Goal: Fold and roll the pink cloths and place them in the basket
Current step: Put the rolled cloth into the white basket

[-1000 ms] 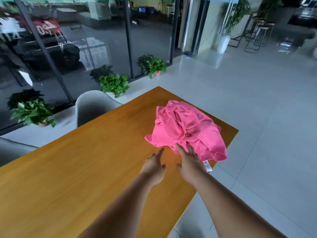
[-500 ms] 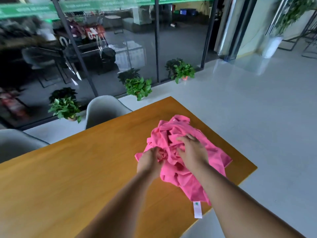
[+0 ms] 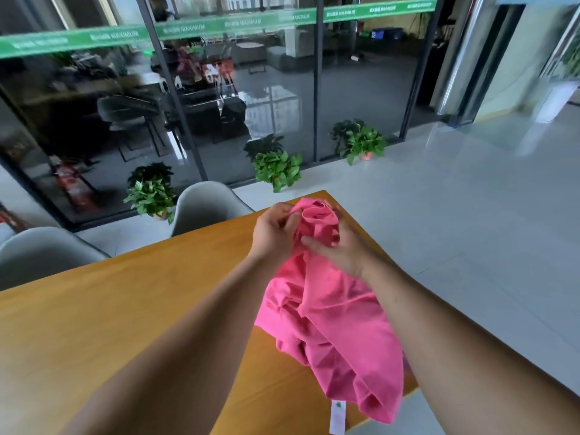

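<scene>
**One pink cloth [image 3: 329, 324] gathered up over a wooden table [image 3: 125, 324]**

Both hands are closed on the same cloth, above the table's far right corner. The bunched top of the fabric is pinched by the left hand [image 3: 273, 235], its fingers curled in towards the thumb. The folds just beside it are gripped by the right hand [image 3: 342, 251] – the thumb is laid across the front of the cloth and the fingers are wrapped round behind it, mostly hidden. The two hands are held close together, with only crumpled fabric between them.

From that grip the rest of the cloth is let hang towards the viewer in loose, creased folds, between the two bare forearms and over the table's right edge. Whether the lower folds are resting on the wood cannot be told. A white label [image 3: 337, 417] with a small green mark is seen dangling from the lowest hem.

Two grey shell chairs [image 3: 207, 205] are drawn up at the table's far side. Beyond them, three leafy potted plants [image 3: 277, 169] are set on the pale tiled floor [image 3: 470, 215] along a dark glass partition [image 3: 251, 89], across which a green strip [image 3: 219, 23] is run.
</scene>
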Motion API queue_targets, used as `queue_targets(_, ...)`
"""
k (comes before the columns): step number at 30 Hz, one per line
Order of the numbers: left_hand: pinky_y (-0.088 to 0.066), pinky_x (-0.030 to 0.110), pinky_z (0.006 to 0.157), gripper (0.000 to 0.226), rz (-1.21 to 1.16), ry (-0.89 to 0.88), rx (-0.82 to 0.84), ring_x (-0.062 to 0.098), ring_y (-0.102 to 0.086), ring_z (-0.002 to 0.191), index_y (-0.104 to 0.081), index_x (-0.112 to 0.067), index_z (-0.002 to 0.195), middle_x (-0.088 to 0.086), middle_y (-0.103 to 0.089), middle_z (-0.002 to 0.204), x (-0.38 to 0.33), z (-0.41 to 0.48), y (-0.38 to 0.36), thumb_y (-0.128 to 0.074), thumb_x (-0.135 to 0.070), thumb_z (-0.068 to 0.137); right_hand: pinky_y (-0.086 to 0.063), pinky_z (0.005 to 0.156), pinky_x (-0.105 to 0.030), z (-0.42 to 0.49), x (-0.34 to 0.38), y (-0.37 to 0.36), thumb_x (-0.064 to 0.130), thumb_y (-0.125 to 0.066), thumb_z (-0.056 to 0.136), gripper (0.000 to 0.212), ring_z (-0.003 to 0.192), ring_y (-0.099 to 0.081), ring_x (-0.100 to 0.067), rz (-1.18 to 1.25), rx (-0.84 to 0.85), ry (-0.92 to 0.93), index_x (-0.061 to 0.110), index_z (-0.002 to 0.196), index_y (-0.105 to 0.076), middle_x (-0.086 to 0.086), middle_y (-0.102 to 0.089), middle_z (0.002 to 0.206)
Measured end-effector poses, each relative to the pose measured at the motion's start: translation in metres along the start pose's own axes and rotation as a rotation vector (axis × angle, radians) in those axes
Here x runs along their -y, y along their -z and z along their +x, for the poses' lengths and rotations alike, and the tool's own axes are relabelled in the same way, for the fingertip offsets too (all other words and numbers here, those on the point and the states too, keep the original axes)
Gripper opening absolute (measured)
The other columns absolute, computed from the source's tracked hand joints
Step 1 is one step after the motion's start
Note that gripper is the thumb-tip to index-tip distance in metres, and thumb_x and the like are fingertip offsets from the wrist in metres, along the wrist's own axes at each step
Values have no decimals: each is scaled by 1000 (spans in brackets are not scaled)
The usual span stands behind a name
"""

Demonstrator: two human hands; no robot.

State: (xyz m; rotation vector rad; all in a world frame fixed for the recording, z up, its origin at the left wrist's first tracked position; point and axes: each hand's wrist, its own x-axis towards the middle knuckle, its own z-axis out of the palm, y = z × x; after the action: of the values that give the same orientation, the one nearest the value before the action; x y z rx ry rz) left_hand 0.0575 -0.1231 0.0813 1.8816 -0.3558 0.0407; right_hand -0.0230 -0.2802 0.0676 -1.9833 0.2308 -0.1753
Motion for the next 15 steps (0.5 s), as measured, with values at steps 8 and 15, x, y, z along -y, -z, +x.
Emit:
queue_targets(8,-56,27,90,48,-13,61,103,7,-69,106,-64,-25,131,-9,-72,115,20,-23,-13,-60,-61,99,-58,84,-43,6,-15,4,33,-73,91,24,97,-72,-29,1,-348,-147,16,108,-76,-5,-77,98)
queue_targets(15,-52,39,105,98,559,-5,555,23,-58,127,-33,-39,157,-5,-56,144,65,-49,-39,-75,-46,69,-58,91,-33,15,20,63,32,-79,90,22,102,-73,-16,499,-452,-120,23,110,-77,6,-80,102)
